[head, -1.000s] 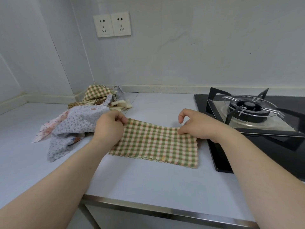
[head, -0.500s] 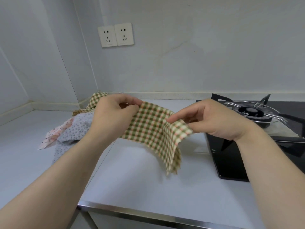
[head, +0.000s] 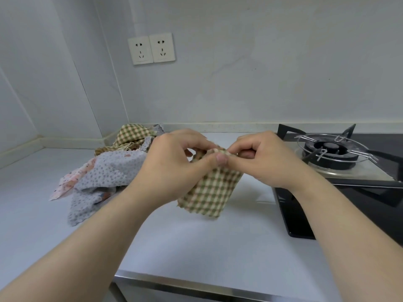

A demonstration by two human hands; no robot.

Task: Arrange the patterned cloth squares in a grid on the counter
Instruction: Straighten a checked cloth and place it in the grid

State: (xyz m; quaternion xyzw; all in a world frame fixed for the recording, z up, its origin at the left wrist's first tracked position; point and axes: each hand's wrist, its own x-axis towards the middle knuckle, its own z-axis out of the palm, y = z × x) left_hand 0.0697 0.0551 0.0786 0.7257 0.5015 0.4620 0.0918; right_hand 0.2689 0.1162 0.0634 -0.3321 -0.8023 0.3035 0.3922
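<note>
head view. left hand (head: 172, 168) and right hand (head: 261, 162) meet at frame centre, thumbs close together. each grip is closed to a pinch, thumb against forefinger, on the top edge of the green checked cloth (head: 209, 192); nothing else is held. the cloth hangs doubled from that pinch toward 6 o'clock, over the bench (head: 196, 247); cannot tell whether its hem touches. judgement: the top edge is gathered so the square can be squared up or re-gripped before laying flat. no square lies flat in a grid position, so the task reads as early. the remaining stock sits in a loose heap at 9 o'clock of the hands: grey dotted cloth (head: 113, 171) on top, pink floral cloth (head: 65, 186) at its 8 o'clock, second checked cloth (head: 133, 134) at its 12 o'clock by the wall. the gas stove (head: 331, 151) at 3 o'clock bounds the free bench, which probably explains holding the cloth over the middle strip.
</note>
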